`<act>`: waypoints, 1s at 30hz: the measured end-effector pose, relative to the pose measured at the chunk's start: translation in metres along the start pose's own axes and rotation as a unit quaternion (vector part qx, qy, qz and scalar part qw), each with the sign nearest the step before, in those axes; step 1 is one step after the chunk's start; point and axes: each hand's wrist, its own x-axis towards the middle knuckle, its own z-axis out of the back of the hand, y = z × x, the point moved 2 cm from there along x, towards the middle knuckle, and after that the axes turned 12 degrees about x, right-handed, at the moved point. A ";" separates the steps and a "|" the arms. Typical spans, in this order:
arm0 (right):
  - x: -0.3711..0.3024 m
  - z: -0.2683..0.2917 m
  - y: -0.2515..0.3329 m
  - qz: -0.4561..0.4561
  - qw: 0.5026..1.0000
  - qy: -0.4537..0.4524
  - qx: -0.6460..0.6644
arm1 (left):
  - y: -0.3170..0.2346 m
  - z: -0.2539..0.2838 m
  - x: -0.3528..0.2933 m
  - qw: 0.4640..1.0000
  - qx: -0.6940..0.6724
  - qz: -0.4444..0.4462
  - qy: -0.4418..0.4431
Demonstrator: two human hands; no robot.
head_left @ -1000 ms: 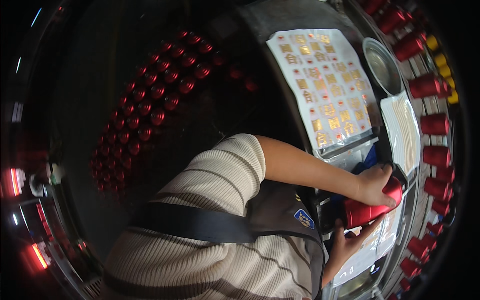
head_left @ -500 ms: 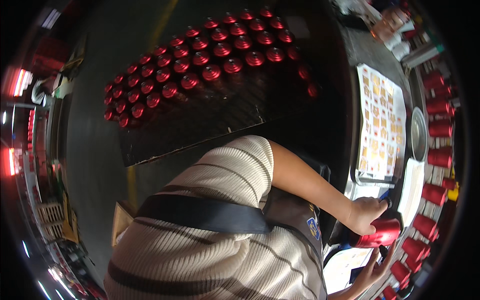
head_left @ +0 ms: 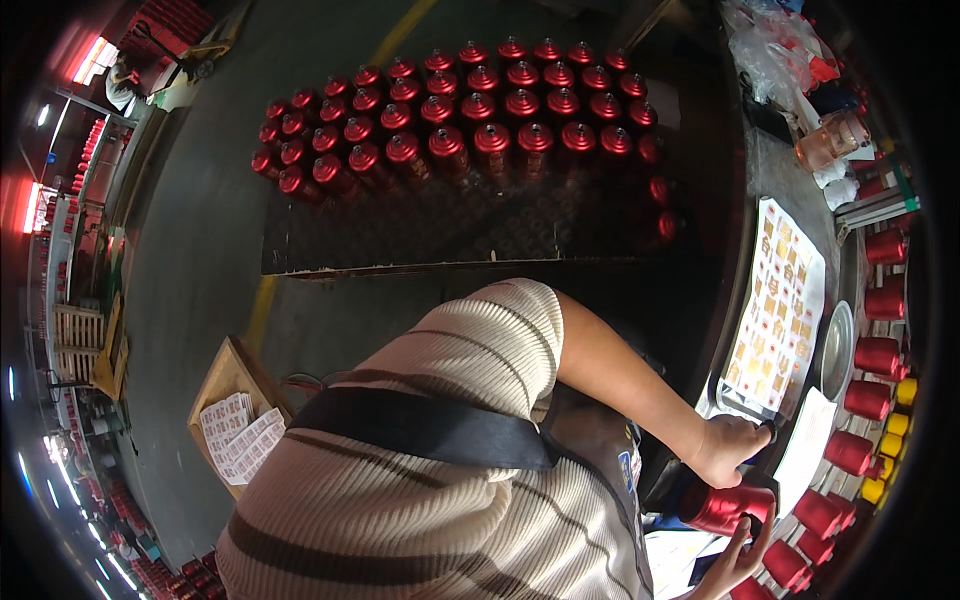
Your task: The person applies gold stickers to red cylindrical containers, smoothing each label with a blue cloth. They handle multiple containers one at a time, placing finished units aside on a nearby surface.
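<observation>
A shiny red bottle [head_left: 722,508] lies on its side at the bench, low on the right. My right hand [head_left: 738,560] comes from below and closes its fingers around the bottle's right end. Just above the bottle is my left hand [head_left: 722,452], bent over, its thumb near the bottle's upper side. One finger of that hand stretches out apart from the thumb, with something black at its tip. The other left fingers are partly hidden. Past this hand lies a white sticker sheet [head_left: 776,315] with gold and red prints, on a dark tray.
Rows of red bottles [head_left: 490,140] stand on a dark table [head_left: 400,235] behind the bench. Red containers [head_left: 878,355] line the far right, with yellow ones [head_left: 893,440] beside them. A metal bowl [head_left: 836,350] sits by the sheet. Sticker sheets fill a wooden box [head_left: 225,375] at left.
My view has swung, so the surroundings are shifted. My left hand has moved up off the bottle's side. The bottle sits slightly lower, with my right fingers now over its end.
</observation>
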 end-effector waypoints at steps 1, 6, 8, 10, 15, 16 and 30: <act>0.000 -0.001 -0.002 -0.044 0.999 -0.030 -0.004 | -0.001 0.001 -0.002 1.000 -0.002 0.002 0.004; 0.001 -0.038 0.066 0.054 0.998 0.021 -0.004 | -0.004 0.000 -0.007 1.000 -0.007 -0.007 0.022; -0.003 -0.034 0.059 0.091 0.994 -0.002 -0.056 | -0.003 0.006 -0.009 0.999 -0.004 -0.003 0.037; -0.008 -0.030 0.049 0.088 0.993 -0.036 -0.063 | -0.003 0.012 -0.011 0.999 -0.006 -0.010 0.036; -0.027 -0.011 0.010 0.012 0.985 -0.116 -0.128 | 0.000 0.020 -0.014 0.999 -0.009 0.002 0.042; -0.027 -0.011 0.010 0.001 0.984 -0.116 -0.136 | 0.002 0.023 -0.016 0.999 -0.009 0.004 0.039; -0.025 0.015 -0.025 -0.086 0.983 -0.124 -0.100 | 0.028 0.027 -0.015 0.995 -0.078 -0.031 -0.051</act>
